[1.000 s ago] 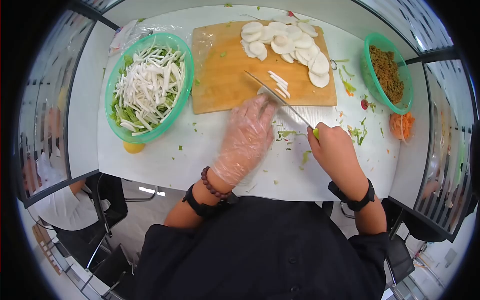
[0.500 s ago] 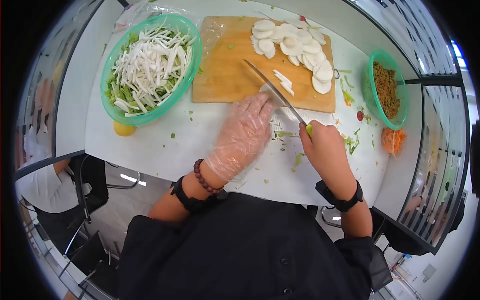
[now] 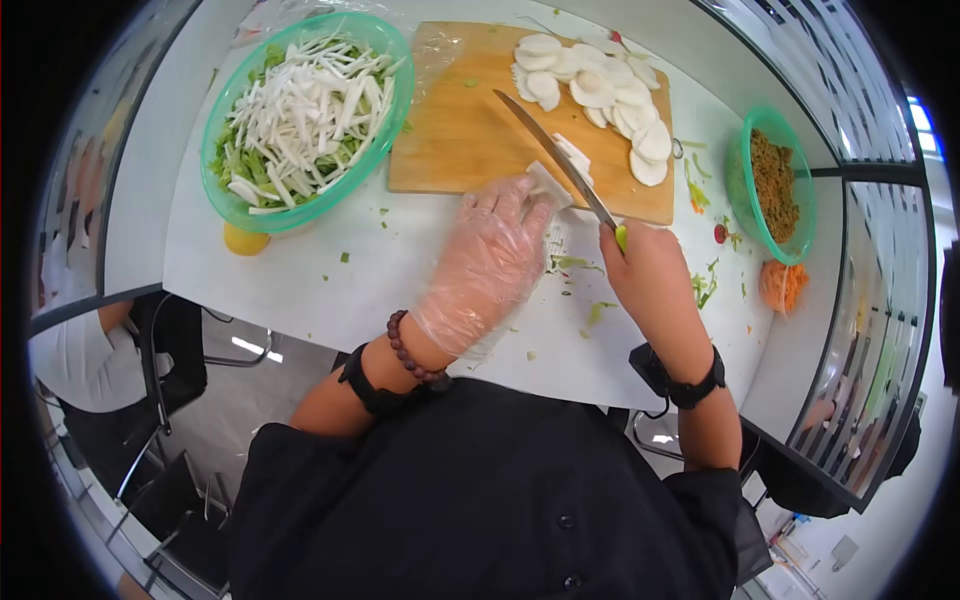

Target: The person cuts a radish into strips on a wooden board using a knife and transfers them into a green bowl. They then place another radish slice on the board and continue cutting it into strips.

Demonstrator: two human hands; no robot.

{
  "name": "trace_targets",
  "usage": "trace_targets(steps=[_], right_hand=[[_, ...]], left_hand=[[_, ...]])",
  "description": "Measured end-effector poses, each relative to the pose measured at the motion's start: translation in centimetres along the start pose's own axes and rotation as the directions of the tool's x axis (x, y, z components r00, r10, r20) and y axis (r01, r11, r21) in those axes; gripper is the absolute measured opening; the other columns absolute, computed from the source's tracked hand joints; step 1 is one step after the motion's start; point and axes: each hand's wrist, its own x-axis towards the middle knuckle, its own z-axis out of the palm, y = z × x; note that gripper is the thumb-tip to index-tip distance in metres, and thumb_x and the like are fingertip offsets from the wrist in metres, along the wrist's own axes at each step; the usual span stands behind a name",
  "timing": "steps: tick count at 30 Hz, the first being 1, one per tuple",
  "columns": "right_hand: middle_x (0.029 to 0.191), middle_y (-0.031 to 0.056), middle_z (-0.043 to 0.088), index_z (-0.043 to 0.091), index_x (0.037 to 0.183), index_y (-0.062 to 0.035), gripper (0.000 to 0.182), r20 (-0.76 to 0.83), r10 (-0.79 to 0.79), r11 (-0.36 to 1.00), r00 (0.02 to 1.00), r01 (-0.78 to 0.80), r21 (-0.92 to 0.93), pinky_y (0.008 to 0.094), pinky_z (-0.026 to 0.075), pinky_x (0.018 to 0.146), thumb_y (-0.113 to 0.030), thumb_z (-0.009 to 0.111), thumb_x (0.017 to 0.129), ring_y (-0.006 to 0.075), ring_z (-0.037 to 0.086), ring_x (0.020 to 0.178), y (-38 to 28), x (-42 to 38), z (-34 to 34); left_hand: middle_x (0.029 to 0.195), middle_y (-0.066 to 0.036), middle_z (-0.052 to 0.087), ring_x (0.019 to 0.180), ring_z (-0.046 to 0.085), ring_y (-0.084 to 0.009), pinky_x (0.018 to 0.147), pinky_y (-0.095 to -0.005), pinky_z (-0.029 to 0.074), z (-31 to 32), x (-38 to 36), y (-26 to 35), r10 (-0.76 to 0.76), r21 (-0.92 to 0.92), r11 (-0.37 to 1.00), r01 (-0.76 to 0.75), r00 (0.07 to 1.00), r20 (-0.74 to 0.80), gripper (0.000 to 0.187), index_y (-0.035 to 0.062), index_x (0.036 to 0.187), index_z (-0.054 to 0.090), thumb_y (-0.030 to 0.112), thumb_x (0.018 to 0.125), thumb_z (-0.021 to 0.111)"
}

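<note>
My left hand (image 3: 488, 245), in a clear plastic glove, presses its fingertips on white radish slices (image 3: 548, 186) at the front edge of the wooden cutting board (image 3: 450, 150). My right hand (image 3: 645, 265) is closed round the green handle of a kitchen knife (image 3: 555, 153). The blade slants across the board, just right of the gloved fingertips. Beyond the blade lie a few cut radish strips (image 3: 574, 155), partly hidden by it. A pile of round white radish slices (image 3: 632, 105) covers the board's far right part.
Left of the board, a green bowl (image 3: 207, 150) holds white strips over shredded greens, with a yellow fruit (image 3: 244, 240) by it. At right stand a green bowl (image 3: 738, 165) of brown crumbly food and shredded carrot (image 3: 782, 288). Vegetable scraps litter the white table (image 3: 400, 270).
The slices under my left fingertips now show more, tilted at the board's edge. The knife blade has shifted slightly and covers more of the cut strips. The whole view has shifted a little.
</note>
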Motion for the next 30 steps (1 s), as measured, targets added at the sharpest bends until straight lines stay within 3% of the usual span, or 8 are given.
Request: trace_targets(steps=[9,12,15,19,25,30], right_hand=[[0.065,0.0267,0.06,0.061,0.071,0.0054,0.039,0.096,0.075,0.995,0.993,-0.068,-0.07,0.0523,0.05,0.06,-0.023,0.063,0.097,0.0453,0.061,0.062,-0.6,-1.4,-0.1],[0.066,0.0267,0.06,0.059,0.07,0.0051,0.039,0.018,-0.025,0.994,1.0,0.026,-0.107,0.0522,0.05,0.061,-0.023,0.062,0.097,0.0459,0.061,0.063,-0.4,-0.7,0.6],[0.067,0.0266,0.061,0.059,0.07,0.0046,0.038,-0.047,-0.03,0.992,0.998,0.024,-0.125,0.0522,0.05,0.061,-0.022,0.062,0.097,0.0461,0.061,0.064,-0.5,0.8,1.1],[0.067,0.0267,0.06,0.06,0.071,0.0059,0.038,-0.058,-0.04,0.999,0.998,0.038,-0.031,0.0509,0.051,0.061,-0.021,0.062,0.097,0.0452,0.062,0.064,-0.6,0.2,0.9],[0.066,0.0272,0.06,0.061,0.07,0.0061,0.04,0.095,0.067,0.997,0.993,-0.063,-0.044,0.0505,0.051,0.06,-0.023,0.063,0.097,0.0462,0.061,0.063,-1.6,-0.9,0.1],[0.068,0.0266,0.062,0.062,0.072,0.0051,0.04,0.084,0.039,0.994,0.996,-0.031,-0.1,0.0513,0.052,0.062,-0.025,0.062,0.097,0.0454,0.063,0.066,-1.6,-0.4,1.0]], left_hand=[[0.134,-0.017,0.053,0.123,0.053,-0.0348,0.107,-0.0472,0.042,0.1,-0.4,-0.2,0.009,0.045,0.999,-0.009,1.0,0.007,0.048,0.0061,0.132,0.057,0.014,0.086,0.067],[0.136,-0.017,0.053,0.125,0.052,-0.0343,0.107,-0.0464,0.042,-0.4,-0.5,0.0,0.022,0.057,0.998,-0.023,1.0,0.02,0.05,0.0062,0.133,0.057,0.014,0.085,0.067],[0.137,-0.016,0.053,0.126,0.052,-0.0339,0.107,-0.0463,0.042,0.1,-0.5,-0.1,0.018,0.064,0.998,-0.02,1.0,0.019,0.053,0.0067,0.135,0.056,0.014,0.084,0.068],[0.135,-0.016,0.052,0.126,0.052,-0.0338,0.107,-0.0479,0.042,0.1,-0.8,-0.3,-0.017,0.077,0.997,0.015,0.999,0.029,0.057,0.0079,0.138,0.056,0.014,0.083,0.07],[0.134,-0.015,0.051,0.125,0.052,-0.0336,0.106,-0.0485,0.042,0.0,-0.8,-0.2,-0.008,0.059,0.998,0.007,1.0,0.024,0.059,0.0095,0.139,0.056,0.013,0.082,0.071],[0.134,-0.016,0.052,0.126,0.052,-0.0337,0.106,-0.0488,0.042,0.1,-1.0,-0.3,-0.007,0.076,0.997,0.006,1.0,0.02,0.061,0.01,0.139,0.056,0.011,0.081,0.072]])
